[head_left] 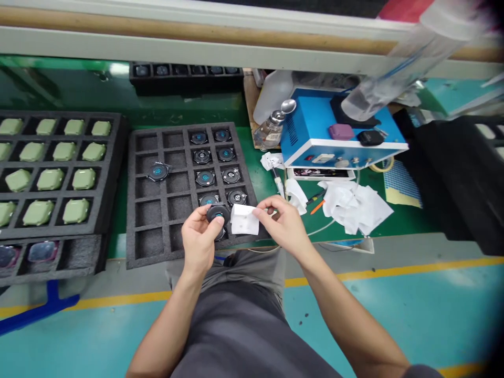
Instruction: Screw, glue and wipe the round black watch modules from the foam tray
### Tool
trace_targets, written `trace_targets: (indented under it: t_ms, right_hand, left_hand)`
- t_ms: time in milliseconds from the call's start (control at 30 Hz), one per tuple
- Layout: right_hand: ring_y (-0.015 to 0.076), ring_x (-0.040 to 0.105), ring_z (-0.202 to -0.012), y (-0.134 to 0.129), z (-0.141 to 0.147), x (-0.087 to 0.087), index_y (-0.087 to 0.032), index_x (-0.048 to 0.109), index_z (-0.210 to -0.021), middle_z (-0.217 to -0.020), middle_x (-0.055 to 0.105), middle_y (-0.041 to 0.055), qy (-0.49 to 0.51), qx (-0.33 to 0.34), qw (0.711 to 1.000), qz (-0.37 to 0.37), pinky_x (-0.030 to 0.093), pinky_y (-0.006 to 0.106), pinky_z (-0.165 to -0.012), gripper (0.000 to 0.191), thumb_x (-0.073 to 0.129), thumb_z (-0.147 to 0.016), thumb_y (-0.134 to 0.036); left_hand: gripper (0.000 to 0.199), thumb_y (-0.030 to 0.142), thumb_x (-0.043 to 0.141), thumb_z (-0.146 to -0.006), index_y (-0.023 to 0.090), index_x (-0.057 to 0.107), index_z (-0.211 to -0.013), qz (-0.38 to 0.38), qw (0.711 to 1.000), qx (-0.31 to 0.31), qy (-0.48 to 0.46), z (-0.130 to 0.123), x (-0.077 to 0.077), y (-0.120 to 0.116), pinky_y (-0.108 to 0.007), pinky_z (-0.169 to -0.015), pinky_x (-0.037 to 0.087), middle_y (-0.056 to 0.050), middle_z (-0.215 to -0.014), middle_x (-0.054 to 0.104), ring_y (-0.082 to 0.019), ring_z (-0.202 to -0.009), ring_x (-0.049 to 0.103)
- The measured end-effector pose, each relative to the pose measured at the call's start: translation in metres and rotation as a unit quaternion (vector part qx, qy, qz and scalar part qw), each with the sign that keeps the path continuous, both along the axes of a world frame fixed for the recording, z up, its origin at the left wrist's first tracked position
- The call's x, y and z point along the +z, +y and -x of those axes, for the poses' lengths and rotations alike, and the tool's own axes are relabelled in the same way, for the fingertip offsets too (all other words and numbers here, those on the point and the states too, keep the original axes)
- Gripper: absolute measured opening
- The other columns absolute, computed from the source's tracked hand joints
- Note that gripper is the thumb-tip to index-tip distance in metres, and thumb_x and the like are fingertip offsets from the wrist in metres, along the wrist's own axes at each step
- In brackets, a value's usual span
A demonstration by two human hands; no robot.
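My left hand (200, 234) pinches a round black watch body (218, 212) between thumb and fingers, above the near edge of a dark foam tray (147, 247). Just right of it, my right hand (282, 220) holds a small white wipe (244, 219) by its right side, with thumb and fingertips closed on it. The wipe hangs close beside the watch body; whether they touch is unclear. Similar round watch bodies fill compartments in the tray's two right columns. One more watch body (158, 171) lies tilted in the left column.
A foam tray of green square cases (51, 179) stands at the left. Behind on the right are a blue machine (303, 123), a glass bottle (271, 128) and a slanting clear tube (378, 86). Crumpled white wipes (354, 207) and an orange pen (317, 207) lie on the green table.
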State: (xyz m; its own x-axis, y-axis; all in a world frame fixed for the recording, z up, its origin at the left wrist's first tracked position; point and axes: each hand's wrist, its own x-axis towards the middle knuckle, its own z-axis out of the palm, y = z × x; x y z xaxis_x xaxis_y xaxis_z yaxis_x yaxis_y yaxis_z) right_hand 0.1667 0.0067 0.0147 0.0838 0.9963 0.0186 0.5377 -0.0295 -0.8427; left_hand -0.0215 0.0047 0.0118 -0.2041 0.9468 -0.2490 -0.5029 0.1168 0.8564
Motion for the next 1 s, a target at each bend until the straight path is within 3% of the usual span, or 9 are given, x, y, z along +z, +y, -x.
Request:
trace_targets:
  t_ms: [133, 267, 367, 467, 567, 733, 1000]
  right_hand:
    - [0.0162, 0.066, -0.079, -0.001, 0.013, 0.010, -0.020, 0.066, -0.082, -0.089, 0.072, 0.0044, 0.182, -0.065, 0.981, -0.008, 0.052, 0.029, -0.070, 0.017, 0.070, -0.085, -0.037]
    - [0.0167, 0.068, -0.073, -0.004, 0.044, 0.017, -0.022, 0.069, -0.089, -0.081, 0.073, 0.0033, 0.158, -0.130, 0.973, -0.111, 0.056, 0.031, -0.069, 0.012, 0.069, -0.088, -0.034]
    - [0.0187, 0.072, -0.082, -0.005, 0.066, 0.016, -0.024, 0.072, -0.094, -0.089, 0.076, 0.0042, 0.086, -0.071, 0.972, -0.207, 0.059, 0.035, -0.078, 0.007, 0.065, -0.091, -0.025]
    - [0.0207, 0.074, -0.090, -0.005, 0.074, 0.013, -0.026, 0.072, -0.099, -0.094, 0.079, 0.0041, 0.015, 0.015, 0.953, -0.301, 0.061, 0.040, -0.085, 0.019, 0.062, -0.091, -0.013]
    - [0.0216, 0.074, -0.093, -0.006, 0.070, 0.008, -0.028, 0.070, -0.107, -0.097, 0.080, 0.0038, -0.051, 0.050, 0.929, -0.362, 0.063, 0.040, -0.084, 0.031, 0.063, -0.087, -0.006]
    - [0.0225, 0.075, -0.094, -0.012, 0.062, 0.003, -0.027, 0.070, -0.111, -0.096, 0.080, 0.0059, -0.087, 0.064, 0.919, -0.379, 0.063, 0.039, -0.082, 0.036, 0.065, -0.085, -0.002]
    - [0.0212, 0.072, -0.091, -0.007, 0.063, 0.000, -0.028, 0.068, -0.106, -0.092, 0.079, 0.0033, -0.107, 0.085, 0.921, -0.365, 0.060, 0.038, -0.082, 0.027, 0.057, -0.091, -0.008]
  left_hand:
    - [0.032, 0.024, 0.089, -0.061, 0.017, 0.075, -0.089, -0.009, 0.999, -0.006, 0.038, 0.000, -0.001, -0.003, -0.024, -0.074, 0.053, -0.003, -0.085, 0.074, -0.013, -0.077, 0.066]
    - [0.029, 0.024, 0.087, -0.066, 0.017, 0.076, -0.092, -0.022, 0.998, -0.011, 0.064, 0.000, -0.004, -0.005, -0.024, -0.075, 0.053, -0.003, -0.086, 0.074, -0.014, -0.078, 0.067]
    - [0.027, 0.023, 0.085, -0.069, 0.018, 0.076, -0.094, -0.043, 0.995, -0.016, 0.083, -0.002, -0.006, -0.007, -0.026, -0.078, 0.054, -0.003, -0.087, 0.074, -0.015, -0.080, 0.067]
    - [0.023, 0.018, 0.081, -0.070, 0.019, 0.078, -0.092, -0.082, 0.991, -0.009, 0.109, -0.004, -0.005, -0.007, -0.026, -0.078, 0.054, -0.002, -0.084, 0.072, -0.015, -0.080, 0.066]
    - [0.022, 0.012, 0.078, -0.069, 0.018, 0.078, -0.090, -0.100, 0.987, -0.006, 0.128, -0.005, -0.003, -0.007, -0.024, -0.073, 0.052, -0.001, -0.080, 0.069, -0.013, -0.076, 0.064]
    - [0.021, 0.012, 0.077, -0.069, 0.017, 0.078, -0.090, -0.085, 0.984, -0.016, 0.153, -0.005, -0.004, -0.009, -0.023, -0.065, 0.047, -0.001, -0.076, 0.064, -0.012, -0.070, 0.057]
    - [0.022, 0.013, 0.074, -0.071, 0.019, 0.079, -0.091, -0.079, 0.972, -0.029, 0.217, -0.007, -0.007, -0.011, -0.025, -0.062, 0.041, -0.001, -0.074, 0.060, -0.014, -0.068, 0.052]
